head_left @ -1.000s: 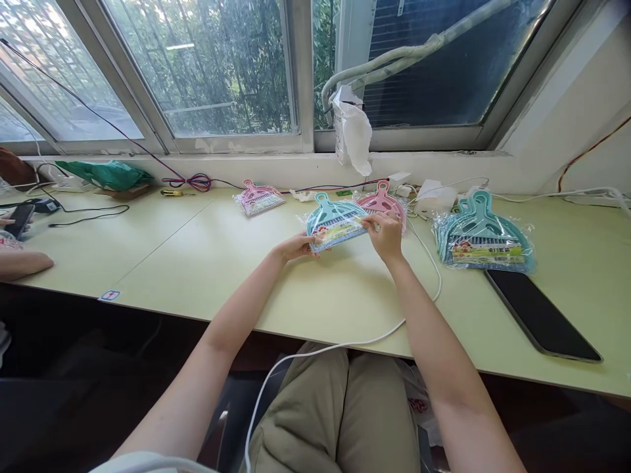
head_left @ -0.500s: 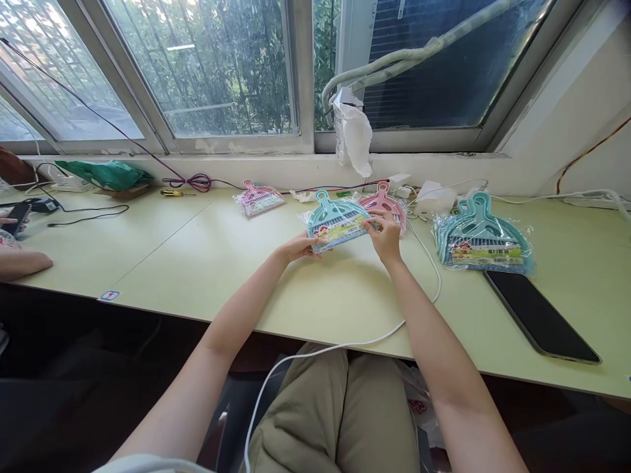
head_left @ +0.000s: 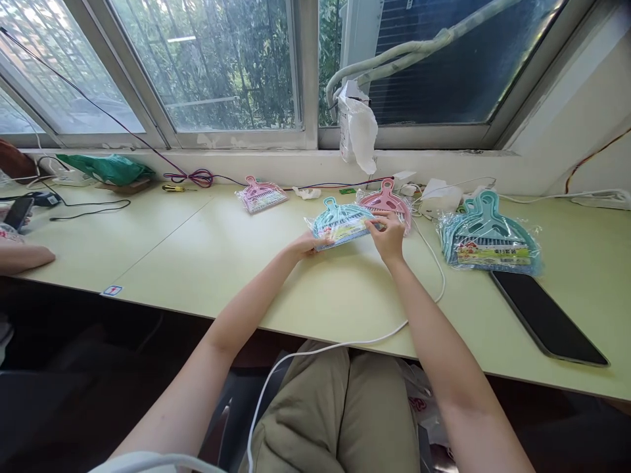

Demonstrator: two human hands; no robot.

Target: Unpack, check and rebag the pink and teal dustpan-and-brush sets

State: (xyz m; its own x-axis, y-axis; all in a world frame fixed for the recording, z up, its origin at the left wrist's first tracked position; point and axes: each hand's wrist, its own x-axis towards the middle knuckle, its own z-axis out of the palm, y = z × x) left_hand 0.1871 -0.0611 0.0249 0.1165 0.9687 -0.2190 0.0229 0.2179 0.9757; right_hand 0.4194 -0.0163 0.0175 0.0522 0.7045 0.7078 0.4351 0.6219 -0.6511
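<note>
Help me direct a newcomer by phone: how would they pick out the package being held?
Find the long pale-green table under the windows. In mid-view, the left hand and right hand hold a turquoise dustpan set in clear wrap. Its neighbours are two pink sets and a turquoise pile farther right; only this one is held.

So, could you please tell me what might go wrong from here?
The wrapped teal dustpan set might slip: its plastic looks slick, and the left hand and right hand hold it only near its edges. The white cable, crossing the table edge and passing behind the right forearm, could snag. The teal stack, right by the black-screened device, could scuff it if nudged.
</note>
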